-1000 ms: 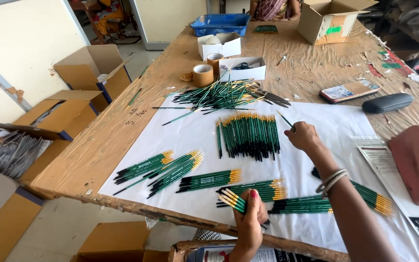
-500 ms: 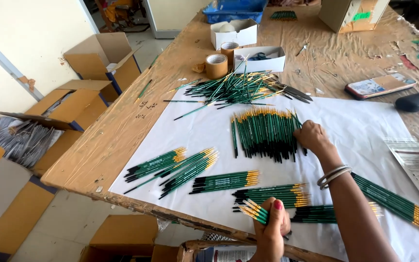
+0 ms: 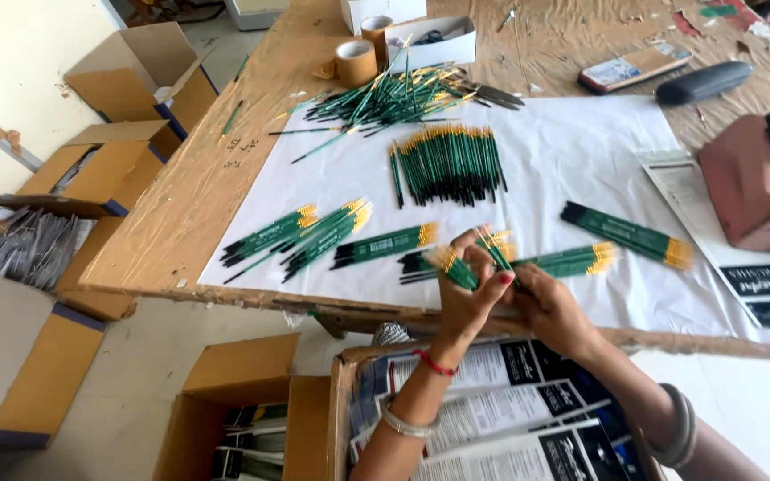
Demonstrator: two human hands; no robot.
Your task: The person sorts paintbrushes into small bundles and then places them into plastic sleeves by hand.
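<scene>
Head cam | both hands at table's near edge [image 3: 251, 298] | left hand [image 3: 467, 298] grips green brushes [image 3: 456, 267] | right hand [image 3: 552, 307] pinches few brushes [image 3: 496, 251] | white sheet [image 3: 581, 160] roomy up top

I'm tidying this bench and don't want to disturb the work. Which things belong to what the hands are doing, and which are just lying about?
In use:
left hand and right hand, both gripping a few green brushes
sorted brush bundles
loose brush pile
white paper sheet

Lying about:
tape rolls
phone
dark case
cardboard boxes
</scene>
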